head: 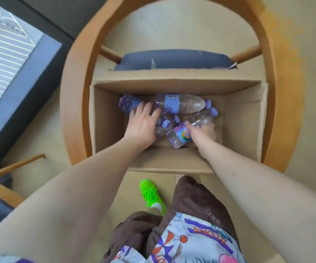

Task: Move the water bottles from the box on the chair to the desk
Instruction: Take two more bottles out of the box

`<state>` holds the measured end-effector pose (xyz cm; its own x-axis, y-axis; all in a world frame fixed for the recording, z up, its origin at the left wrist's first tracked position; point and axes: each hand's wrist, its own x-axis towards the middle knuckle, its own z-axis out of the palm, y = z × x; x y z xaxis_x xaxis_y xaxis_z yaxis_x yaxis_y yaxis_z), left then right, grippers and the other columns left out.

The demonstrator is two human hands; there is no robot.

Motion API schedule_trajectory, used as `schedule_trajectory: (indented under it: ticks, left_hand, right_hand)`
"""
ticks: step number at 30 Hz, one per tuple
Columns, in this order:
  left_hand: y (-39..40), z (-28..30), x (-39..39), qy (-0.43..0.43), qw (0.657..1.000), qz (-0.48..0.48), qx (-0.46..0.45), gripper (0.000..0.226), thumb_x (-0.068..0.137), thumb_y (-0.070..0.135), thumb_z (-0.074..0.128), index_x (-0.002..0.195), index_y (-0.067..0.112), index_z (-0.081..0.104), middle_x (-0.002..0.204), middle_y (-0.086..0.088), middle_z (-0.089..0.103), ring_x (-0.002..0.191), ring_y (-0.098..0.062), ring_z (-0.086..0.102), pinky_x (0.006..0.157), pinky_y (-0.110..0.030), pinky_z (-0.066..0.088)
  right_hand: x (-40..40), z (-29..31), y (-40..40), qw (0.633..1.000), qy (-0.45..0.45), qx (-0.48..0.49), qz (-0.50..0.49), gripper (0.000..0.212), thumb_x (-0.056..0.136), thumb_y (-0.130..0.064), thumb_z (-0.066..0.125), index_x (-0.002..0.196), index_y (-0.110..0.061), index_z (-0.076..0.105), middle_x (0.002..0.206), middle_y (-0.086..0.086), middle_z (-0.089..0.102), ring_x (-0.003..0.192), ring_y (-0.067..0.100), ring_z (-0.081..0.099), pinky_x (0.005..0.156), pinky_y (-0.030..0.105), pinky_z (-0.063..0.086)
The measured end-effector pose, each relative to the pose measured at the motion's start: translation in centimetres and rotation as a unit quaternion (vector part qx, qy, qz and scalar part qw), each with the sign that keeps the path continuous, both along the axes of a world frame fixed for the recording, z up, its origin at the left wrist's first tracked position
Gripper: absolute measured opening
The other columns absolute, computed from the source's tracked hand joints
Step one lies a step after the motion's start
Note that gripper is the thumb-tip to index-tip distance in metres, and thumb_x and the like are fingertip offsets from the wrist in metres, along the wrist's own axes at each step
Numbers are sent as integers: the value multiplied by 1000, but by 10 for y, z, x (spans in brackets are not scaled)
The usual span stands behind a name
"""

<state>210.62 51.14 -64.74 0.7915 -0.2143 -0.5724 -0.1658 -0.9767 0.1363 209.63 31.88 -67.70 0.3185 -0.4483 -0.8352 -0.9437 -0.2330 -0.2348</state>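
Observation:
An open cardboard box (242,118) sits on a wooden chair (73,103) with a grey cushion. Several clear water bottles with purple labels and caps lie on its floor. My left hand (143,126) reaches into the box with fingers spread, its fingertips over the far-left bottle (127,104) and beside the long bottle (181,103) at the back. Under its palm lies a small bottle (164,126). My right hand (203,132) grips the slanted bottle (180,136) with the colourful label, thumb over its body.
The chair's curved wooden back rail (278,73) arcs around the box. A dark-framed window (20,59) runs along the left. Part of another chair (3,190) shows at lower left. My green shoe (151,194) and brown trousers (195,202) are below the box.

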Motion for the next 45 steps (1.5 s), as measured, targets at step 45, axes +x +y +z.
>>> schedule_trajectory:
  ticks: [45]
  left_hand:
    - [83, 306, -144, -341, 740, 510, -275, 27, 68, 35, 78, 84, 26, 58, 85, 1, 69, 86, -22, 67, 78, -38, 55]
  right_hand:
    - [-37, 301, 128, 771, -467, 81, 425, 73, 49, -30, 92, 110, -32, 52, 90, -10, 62, 85, 18, 61, 70, 25, 40]
